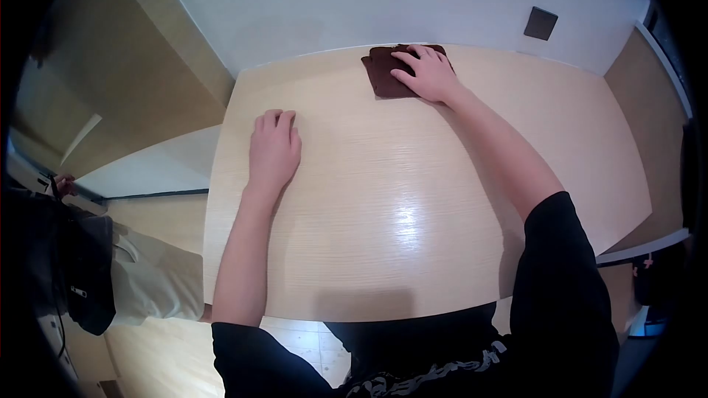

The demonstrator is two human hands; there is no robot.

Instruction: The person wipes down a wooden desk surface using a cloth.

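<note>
A folded dark brown cloth [386, 78] lies at the far edge of the light wood table [354, 199], close to the wall. My right hand [431, 75] rests palm down on the cloth's right part, fingers spread and covering some of it. My left hand [273, 149] lies on the left side of the tabletop, back up and fingers loosely bent, with no object seen in it. The cloth is well to the right of my left hand and apart from it.
Behind the table rises a white wall with a dark square plate [541, 23]. A wooden panel [649, 96] stands at the right edge. On the left, a person in light trousers [158, 273] with a black bag [88, 273] is close to the table.
</note>
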